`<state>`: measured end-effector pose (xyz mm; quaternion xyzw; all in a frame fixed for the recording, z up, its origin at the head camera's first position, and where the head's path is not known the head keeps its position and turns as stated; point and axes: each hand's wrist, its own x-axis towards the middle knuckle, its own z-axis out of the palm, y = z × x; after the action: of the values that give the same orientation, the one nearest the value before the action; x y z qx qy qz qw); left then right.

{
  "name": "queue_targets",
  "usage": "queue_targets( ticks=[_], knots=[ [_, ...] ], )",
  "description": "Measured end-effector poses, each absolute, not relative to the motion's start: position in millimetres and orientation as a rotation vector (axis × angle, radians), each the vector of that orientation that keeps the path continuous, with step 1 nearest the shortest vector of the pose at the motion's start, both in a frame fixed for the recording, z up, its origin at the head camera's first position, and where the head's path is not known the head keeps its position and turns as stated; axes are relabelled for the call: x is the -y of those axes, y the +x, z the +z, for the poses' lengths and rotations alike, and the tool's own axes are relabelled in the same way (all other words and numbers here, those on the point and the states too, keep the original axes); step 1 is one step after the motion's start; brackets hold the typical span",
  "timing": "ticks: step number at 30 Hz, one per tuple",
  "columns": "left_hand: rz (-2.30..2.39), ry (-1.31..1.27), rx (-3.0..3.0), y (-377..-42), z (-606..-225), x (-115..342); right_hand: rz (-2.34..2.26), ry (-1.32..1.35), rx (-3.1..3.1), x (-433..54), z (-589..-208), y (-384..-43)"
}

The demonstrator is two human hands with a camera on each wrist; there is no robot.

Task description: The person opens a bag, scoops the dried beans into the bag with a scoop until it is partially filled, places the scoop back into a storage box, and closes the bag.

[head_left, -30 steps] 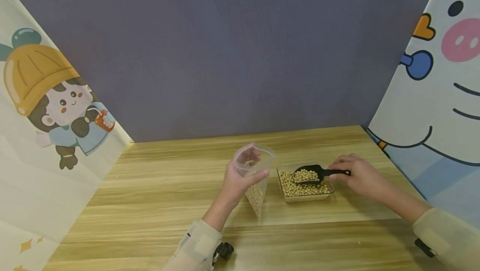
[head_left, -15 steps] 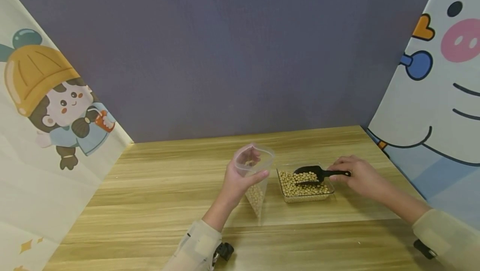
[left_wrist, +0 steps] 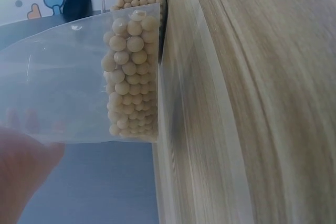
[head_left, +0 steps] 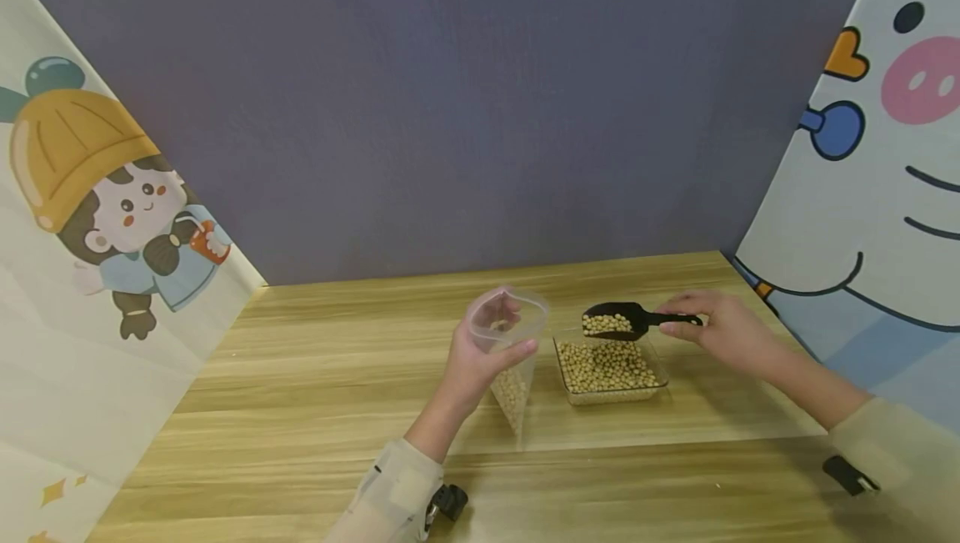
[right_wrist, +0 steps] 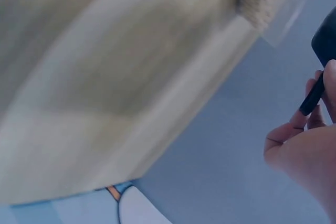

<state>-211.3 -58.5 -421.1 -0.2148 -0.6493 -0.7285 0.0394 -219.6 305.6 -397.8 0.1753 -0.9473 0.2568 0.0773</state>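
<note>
My left hand (head_left: 476, 359) grips a clear plastic bag (left_wrist: 68, 72) near its top, thumb and fingers spreading the mouth wide. Soybeans (left_wrist: 131, 77) fill the bag's lower part, and its bottom edge meets the table. In my right hand (head_left: 723, 330) is the handle of a black scoop (head_left: 637, 319), pinched between thumb and fingers. The scoop is loaded with soybeans and hangs level above the back of a clear rectangular container (head_left: 615, 397). More soybeans (head_left: 607, 366) lie inside that container, just right of the bag. The right wrist view catches only part of the scoop (right_wrist: 324, 40).
A wood-grain table (head_left: 315, 393) bears the container and bag. Behind it rises a dark grey-blue panel (head_left: 465, 109). Printed cartoon panels stand at the left (head_left: 45, 343) and the right (head_left: 825, 218).
My right hand has raised the scoop out of the soybeans, and it now hangs above the container with a load. The left hand and the bag have stayed in place.
</note>
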Motion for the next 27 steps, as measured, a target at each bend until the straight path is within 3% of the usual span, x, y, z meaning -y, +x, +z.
queue_targets(
  ticks=[17, 27],
  knots=[
    [-2.233, -0.676, 1.993, -212.5, -420.3, 53.3, 0.587, 0.610, 2.758, -275.2, -294.7, -223.3],
    [-2.243, -0.678, 2.007, -213.7, -422.9, 51.1, 0.558, 0.708, 2.811, -245.5, -272.1, -217.6]
  ],
)
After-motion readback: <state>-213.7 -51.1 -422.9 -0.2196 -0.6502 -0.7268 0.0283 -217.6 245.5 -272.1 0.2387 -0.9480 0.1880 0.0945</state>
